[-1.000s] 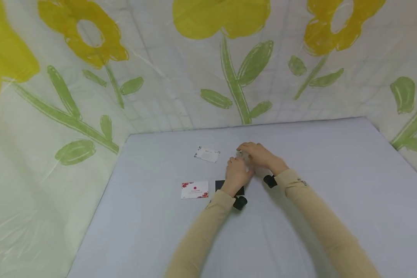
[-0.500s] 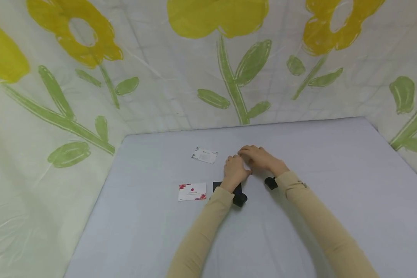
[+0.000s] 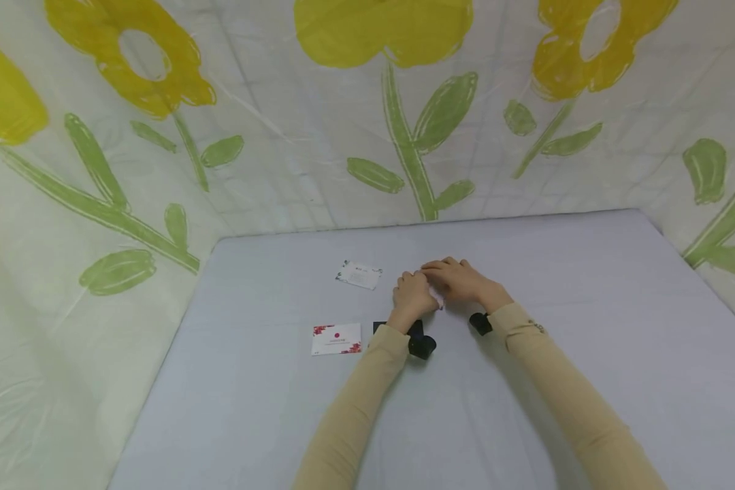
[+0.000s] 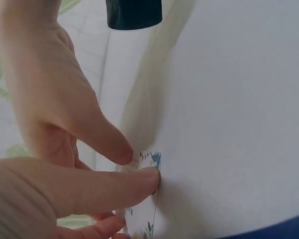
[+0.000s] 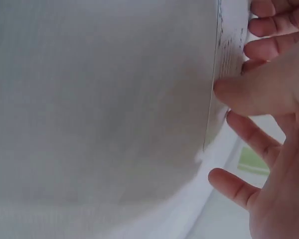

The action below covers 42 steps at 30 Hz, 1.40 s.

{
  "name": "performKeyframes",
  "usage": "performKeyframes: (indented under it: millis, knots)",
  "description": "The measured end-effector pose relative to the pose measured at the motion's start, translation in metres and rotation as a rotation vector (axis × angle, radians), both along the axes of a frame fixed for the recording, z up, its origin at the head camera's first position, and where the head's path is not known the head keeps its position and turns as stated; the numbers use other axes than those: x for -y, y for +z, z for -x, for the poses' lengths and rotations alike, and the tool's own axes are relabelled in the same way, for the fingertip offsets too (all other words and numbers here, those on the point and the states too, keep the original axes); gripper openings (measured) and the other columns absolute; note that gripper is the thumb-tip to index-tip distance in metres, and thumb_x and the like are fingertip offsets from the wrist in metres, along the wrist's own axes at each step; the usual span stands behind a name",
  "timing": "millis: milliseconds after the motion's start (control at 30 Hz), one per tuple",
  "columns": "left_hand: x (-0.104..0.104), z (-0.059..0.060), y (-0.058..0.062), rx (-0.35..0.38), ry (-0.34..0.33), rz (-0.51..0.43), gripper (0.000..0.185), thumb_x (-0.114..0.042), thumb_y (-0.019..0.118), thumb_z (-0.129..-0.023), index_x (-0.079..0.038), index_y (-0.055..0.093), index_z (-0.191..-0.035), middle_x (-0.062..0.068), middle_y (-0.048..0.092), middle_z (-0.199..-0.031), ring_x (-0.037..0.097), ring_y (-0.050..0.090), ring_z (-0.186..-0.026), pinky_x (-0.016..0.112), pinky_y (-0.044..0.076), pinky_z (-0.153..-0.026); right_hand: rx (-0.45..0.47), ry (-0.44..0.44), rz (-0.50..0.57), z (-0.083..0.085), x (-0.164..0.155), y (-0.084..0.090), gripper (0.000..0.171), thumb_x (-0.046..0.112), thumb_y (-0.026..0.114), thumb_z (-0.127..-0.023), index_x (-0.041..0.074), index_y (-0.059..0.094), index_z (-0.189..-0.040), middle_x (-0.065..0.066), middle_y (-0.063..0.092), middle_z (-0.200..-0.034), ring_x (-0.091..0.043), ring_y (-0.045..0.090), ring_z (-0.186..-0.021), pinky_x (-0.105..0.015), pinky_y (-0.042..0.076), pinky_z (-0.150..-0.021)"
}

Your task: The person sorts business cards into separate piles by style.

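Left hand (image 3: 412, 292) pinches a floral card (image 4: 144, 214)

Its thumb lies across the floral card, fingers curled behind. The right hand (image 3: 458, 279) arches just beside it; whether that one grips too, I can't tell. Near the left hand lies a dark rectangle (image 3: 416, 329), then a red-flowered card (image 3: 337, 339), and farther back a leaf-cornered card (image 3: 359, 275) on the pale table (image 3: 245, 415).

The head view looks forward-down from afar; close wrist views share the card (image 4: 144, 214).
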<state>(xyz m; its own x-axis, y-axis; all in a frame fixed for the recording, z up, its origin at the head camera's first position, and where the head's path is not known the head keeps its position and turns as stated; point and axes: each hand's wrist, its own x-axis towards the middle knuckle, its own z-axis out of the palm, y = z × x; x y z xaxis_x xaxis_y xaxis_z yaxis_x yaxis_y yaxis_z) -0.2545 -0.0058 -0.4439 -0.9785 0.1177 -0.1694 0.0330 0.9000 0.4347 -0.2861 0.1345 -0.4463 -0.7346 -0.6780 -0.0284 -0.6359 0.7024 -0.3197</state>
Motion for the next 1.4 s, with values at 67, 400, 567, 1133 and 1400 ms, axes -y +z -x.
performKeyframes:
  millis: [67, 400, 567, 1133, 1400]
  knots:
    - [0.0, 0.0, 0.001, 0.0, -0.014, 0.004, 0.055, -0.024, 0.074, -0.075, -0.001, 0.052, -0.121, 0.017, 0.05, -0.114, 0.031, 0.047, -0.108, 0.044, 0.041, -0.089, -0.033, -0.003, -0.014, 0.0, -0.004, 0.001, 0.053, -0.007, 0.059, -0.08, 0.004, 0.05, -0.131, -0.013, 0.046, -0.135, -0.035, 0.04, -0.12, -0.06, 0.033, -0.091]
    - [-0.002, 0.004, 0.001, 0.006, -0.075, 0.09, 0.057, -0.04, 0.077, -0.072, -0.003, 0.053, -0.108, 0.013, 0.055, -0.106, 0.027, 0.052, -0.1, 0.041, 0.042, -0.084, -0.021, -0.085, -0.018, -0.004, -0.021, 0.007, 0.037, 0.009, 0.067, -0.081, 0.005, 0.059, -0.117, -0.012, 0.052, -0.122, -0.036, 0.044, -0.113, -0.061, 0.035, -0.088]
    - [-0.001, 0.008, 0.002, 0.044, -0.127, 0.063, 0.052, -0.033, 0.078, -0.073, -0.006, 0.058, -0.112, 0.01, 0.057, -0.11, 0.027, 0.051, -0.104, 0.043, 0.04, -0.088, 0.024, -0.111, 0.031, -0.005, -0.028, 0.005, 0.036, 0.015, 0.07, -0.079, 0.005, 0.06, -0.112, -0.01, 0.053, -0.116, -0.034, 0.045, -0.109, -0.061, 0.035, -0.087]
    - [0.001, 0.003, 0.0, -0.079, -0.224, -0.237, 0.032, 0.001, 0.068, -0.077, -0.005, 0.056, -0.106, 0.01, 0.055, -0.103, 0.022, 0.052, -0.094, 0.031, 0.043, -0.081, 0.069, -0.172, 0.359, -0.009, -0.048, -0.008, 0.023, 0.006, 0.074, -0.076, -0.001, 0.059, -0.093, -0.012, 0.056, -0.091, -0.027, 0.051, -0.086, -0.042, 0.043, -0.077]
    - [0.008, -0.006, 0.008, -0.223, -0.324, -0.417, 0.018, 0.008, 0.062, -0.08, -0.002, 0.06, -0.095, 0.01, 0.057, -0.087, 0.017, 0.05, -0.078, 0.023, 0.042, -0.069, 0.023, -0.202, 0.518, -0.03, -0.053, 0.006, 0.006, 0.0, 0.064, -0.084, -0.001, 0.064, -0.091, -0.01, 0.064, -0.088, -0.02, 0.056, -0.077, -0.034, 0.048, -0.069]
